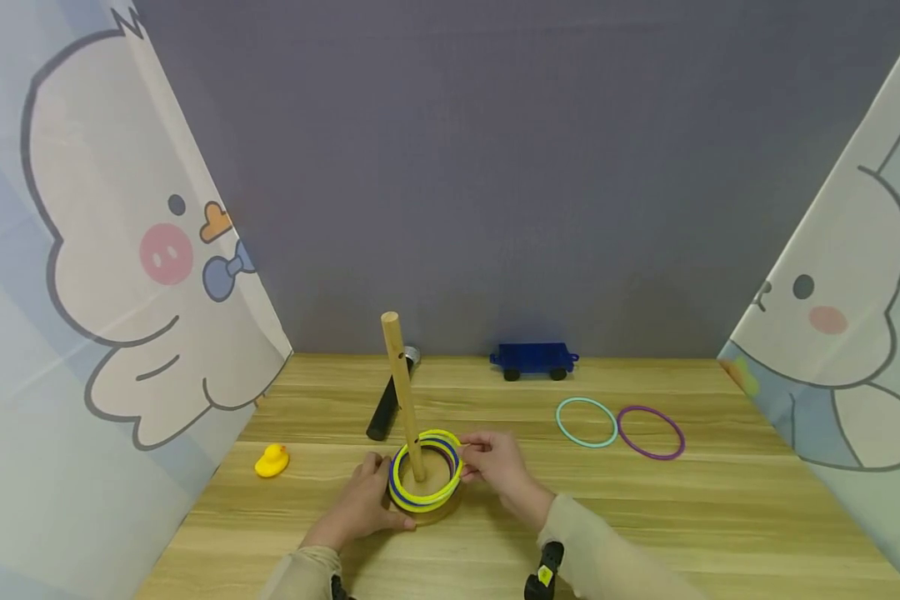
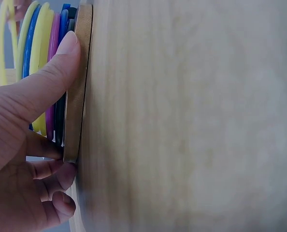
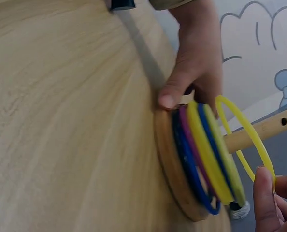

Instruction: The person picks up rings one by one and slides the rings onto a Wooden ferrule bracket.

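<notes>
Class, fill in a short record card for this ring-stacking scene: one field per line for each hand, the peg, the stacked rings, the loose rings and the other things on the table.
Left hand: thumb and fingers grip the round wooden base
Right hand: pinches a thin yellow ring around the peg
Peg: wooden, upright
Stacked rings: yellow, blue, purple, on the base
Loose rings: teal ring, purple ring, flat on the table
Other: yellow duck, blue toy wagon, black cylinder
</notes>
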### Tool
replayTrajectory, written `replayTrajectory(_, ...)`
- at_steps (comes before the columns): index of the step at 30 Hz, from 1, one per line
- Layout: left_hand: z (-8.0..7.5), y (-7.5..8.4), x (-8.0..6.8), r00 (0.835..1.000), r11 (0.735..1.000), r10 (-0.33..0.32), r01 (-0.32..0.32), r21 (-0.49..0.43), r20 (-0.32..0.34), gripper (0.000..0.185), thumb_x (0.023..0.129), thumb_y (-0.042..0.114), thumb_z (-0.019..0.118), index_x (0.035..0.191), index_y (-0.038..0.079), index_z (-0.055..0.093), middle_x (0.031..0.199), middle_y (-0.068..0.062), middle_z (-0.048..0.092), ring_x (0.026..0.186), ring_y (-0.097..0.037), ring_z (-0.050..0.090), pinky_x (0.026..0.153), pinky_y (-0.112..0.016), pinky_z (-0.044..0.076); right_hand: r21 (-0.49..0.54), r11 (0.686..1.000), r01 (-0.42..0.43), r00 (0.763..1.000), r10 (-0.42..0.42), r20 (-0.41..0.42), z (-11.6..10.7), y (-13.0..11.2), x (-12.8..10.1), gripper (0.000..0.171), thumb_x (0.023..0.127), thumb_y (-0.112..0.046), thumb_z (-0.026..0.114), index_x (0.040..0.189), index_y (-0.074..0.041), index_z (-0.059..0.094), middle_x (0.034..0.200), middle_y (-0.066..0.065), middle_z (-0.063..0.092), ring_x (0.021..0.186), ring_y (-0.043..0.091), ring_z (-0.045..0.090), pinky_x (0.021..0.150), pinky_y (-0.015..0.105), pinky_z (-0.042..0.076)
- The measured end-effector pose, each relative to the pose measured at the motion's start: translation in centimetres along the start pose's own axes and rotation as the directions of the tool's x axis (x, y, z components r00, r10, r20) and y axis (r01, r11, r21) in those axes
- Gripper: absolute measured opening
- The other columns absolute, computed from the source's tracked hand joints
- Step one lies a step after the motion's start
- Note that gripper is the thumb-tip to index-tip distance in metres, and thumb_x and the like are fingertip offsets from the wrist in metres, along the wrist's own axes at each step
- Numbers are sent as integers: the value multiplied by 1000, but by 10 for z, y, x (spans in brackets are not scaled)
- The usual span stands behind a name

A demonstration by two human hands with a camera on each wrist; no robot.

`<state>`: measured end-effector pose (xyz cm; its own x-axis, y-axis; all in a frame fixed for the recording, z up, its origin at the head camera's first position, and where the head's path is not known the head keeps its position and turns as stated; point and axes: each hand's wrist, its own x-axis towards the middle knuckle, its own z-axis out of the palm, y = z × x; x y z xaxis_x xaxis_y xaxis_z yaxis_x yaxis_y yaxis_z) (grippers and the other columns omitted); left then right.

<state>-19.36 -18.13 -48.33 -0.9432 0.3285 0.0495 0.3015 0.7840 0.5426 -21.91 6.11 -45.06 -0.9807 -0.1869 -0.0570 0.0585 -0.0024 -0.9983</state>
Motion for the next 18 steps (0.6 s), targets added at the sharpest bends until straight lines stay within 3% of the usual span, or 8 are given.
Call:
replayTrajectory(9,3,-1,1,1000,1000,6,-6,-2,-13,114,57,51,90,139,-11,42,118,-16,44,110,-36,46,93,-54,44,-70,997,36,996,-41,-74,3,13,2,20,88,0,68,103,14,65,77,12,65,51,13,60,56,43,57)
replayTrajectory(18,2,-2,2,1000,1000,-14,14,-8,4,116,58,52,88,140,-14,39,121,-16,43,113,-35,44,95,-54,42,-106,994,21,997,-29,-75,-23,16,-4,22,92,-7,67,104,11,66,84,19,64,58,16,62,57,38,57)
